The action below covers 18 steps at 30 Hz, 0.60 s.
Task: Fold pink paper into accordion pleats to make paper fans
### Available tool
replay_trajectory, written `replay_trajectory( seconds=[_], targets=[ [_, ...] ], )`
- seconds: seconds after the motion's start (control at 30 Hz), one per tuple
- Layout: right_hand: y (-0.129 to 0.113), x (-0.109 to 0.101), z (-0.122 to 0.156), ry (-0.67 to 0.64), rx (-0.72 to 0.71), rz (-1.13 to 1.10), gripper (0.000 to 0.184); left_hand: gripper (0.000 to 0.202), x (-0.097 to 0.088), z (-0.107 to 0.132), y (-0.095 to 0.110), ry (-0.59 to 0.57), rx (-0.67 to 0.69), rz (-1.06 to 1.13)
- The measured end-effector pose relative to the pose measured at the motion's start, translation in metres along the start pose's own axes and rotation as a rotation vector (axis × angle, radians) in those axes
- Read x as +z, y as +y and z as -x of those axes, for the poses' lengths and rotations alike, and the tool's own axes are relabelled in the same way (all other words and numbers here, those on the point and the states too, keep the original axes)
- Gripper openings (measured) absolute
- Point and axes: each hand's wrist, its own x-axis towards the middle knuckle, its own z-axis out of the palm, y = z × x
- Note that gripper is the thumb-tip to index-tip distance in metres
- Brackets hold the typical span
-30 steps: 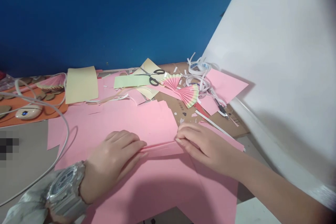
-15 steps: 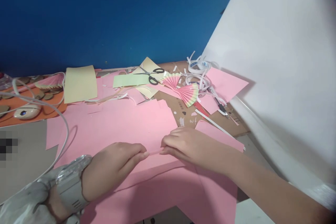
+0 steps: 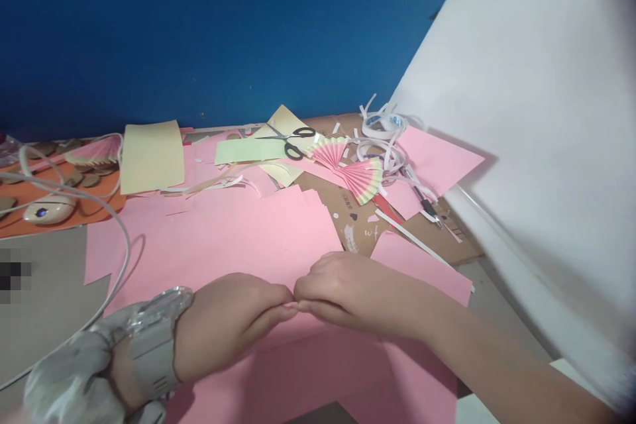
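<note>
My left hand point(image 3: 233, 318) and my right hand point(image 3: 350, 291) meet at the middle of the view, thumbs and fingertips almost touching. Both pinch the edge of a piece of pink paper point(image 3: 311, 328), whose pinched part is mostly hidden by the fingers. Large pink sheets point(image 3: 223, 232) lie under and beyond the hands, so the outline of the held piece is hard to separate from them. A grey watch point(image 3: 156, 351) and a grey gathered sleeve point(image 3: 74, 371) are on the left wrist.
Black-handled scissors point(image 3: 293, 139) rest on green paper point(image 3: 248, 150). A pleated pink fan point(image 3: 348, 169), white tape strips point(image 3: 385, 152) and a pen point(image 3: 427, 205) lie on cardboard point(image 3: 452, 245). At left are yellow paper point(image 3: 152, 158), a mouse point(image 3: 50, 210) and a white cable point(image 3: 126, 245).
My hands have come together along the paper's edge, closing the gap between their fingertips. The left hand moved right, the right hand slightly left and down.
</note>
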Motion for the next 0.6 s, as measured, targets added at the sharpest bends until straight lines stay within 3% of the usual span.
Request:
replay_trajectory(
  seconds=[0.2,0.33,0.47,0.6],
  targets=[
    [0.015,-0.010,0.005,0.073,0.205,-0.199,0.029,0.036,-0.010,-0.008,-0.012,0.043,-0.005,0.110],
    [0.017,-0.011,0.003,0.090,0.176,-0.200,0.029,0.037,-0.013,-0.012,-0.012,-0.006,-0.013,0.196],
    [0.014,-0.006,-0.001,0.072,0.141,-0.205,0.028,0.038,-0.006,-0.014,-0.005,0.079,-0.046,0.228],
    [0.014,-0.006,0.000,0.042,0.179,-0.252,0.024,0.042,-0.003,-0.014,-0.005,0.070,-0.044,0.254]
  ],
)
